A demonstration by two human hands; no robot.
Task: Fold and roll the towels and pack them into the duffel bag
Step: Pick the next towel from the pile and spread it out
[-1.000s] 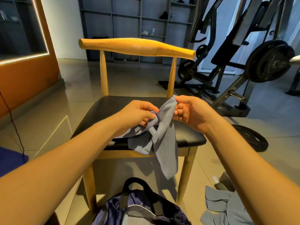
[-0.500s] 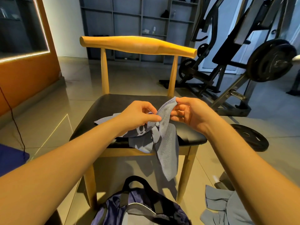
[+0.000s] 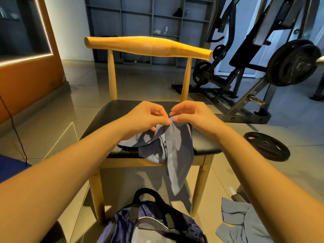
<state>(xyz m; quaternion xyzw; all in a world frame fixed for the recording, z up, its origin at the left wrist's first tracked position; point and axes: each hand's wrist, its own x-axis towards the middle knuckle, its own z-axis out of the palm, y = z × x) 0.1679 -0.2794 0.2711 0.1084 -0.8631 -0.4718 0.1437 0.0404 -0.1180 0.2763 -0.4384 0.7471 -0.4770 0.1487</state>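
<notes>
your hands have drawn together over the chair (image 3: 149, 46) seat: left hand (image 3: 145, 116) and right hand (image 3: 192, 114) both pinch the towel (image 3: 177, 155) top, its length hanging down the chair's front edge toward the duffel bag (image 3: 152, 225).

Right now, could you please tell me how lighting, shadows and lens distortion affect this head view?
Head view: warm light and sharp focus; dark shadow patches mottle the towel; the glossy floor carries bright reflections; the light strip blooms white; wide-angle distortion stretches the forearms towards the corners.
</notes>
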